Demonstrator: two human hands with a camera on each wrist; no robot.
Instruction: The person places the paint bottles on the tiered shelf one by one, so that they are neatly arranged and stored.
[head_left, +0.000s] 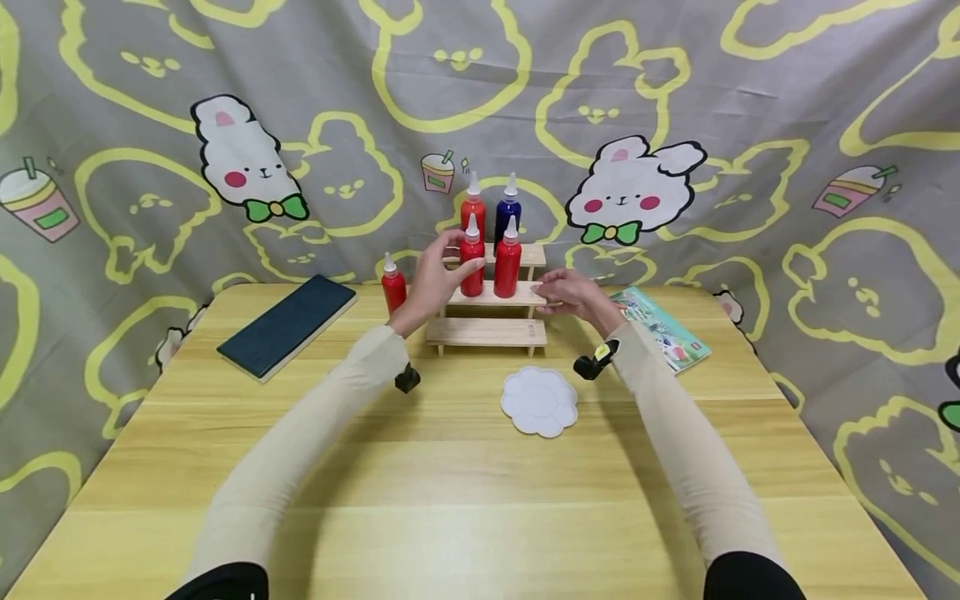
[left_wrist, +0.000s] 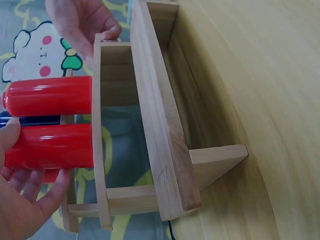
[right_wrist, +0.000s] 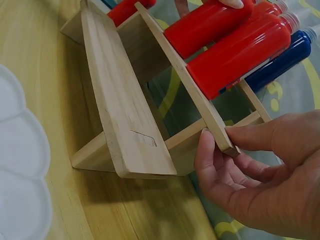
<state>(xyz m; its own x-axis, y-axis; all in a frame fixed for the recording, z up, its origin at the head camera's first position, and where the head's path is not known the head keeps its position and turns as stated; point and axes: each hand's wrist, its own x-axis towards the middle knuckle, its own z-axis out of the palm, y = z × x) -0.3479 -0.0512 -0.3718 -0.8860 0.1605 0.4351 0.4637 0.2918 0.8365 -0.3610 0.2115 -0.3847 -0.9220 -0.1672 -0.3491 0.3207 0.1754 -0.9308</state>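
Observation:
A three-tier wooden rack (head_left: 486, 332) stands toward the back of the table. My left hand (head_left: 432, 282) holds a red squeeze bottle (head_left: 472, 271) with a white nozzle, upright on the middle tier, its thumb at the front and fingers behind. Beside it is a second red bottle (head_left: 507, 271). On the top tier stand an orange-red bottle (head_left: 473, 211) and a dark blue bottle (head_left: 507, 213), both partly hidden. My right hand (right_wrist: 265, 175) pinches the right end of the middle shelf (right_wrist: 200, 97) between thumb and fingers.
Another red bottle (head_left: 393, 290) stands left of the rack, partly behind my left hand. A white flower-shaped palette (head_left: 539, 402) lies in front. A dark notebook (head_left: 288, 325) lies at the left, a colourful booklet (head_left: 660, 327) at the right. A patterned curtain (head_left: 337, 75) hangs behind.

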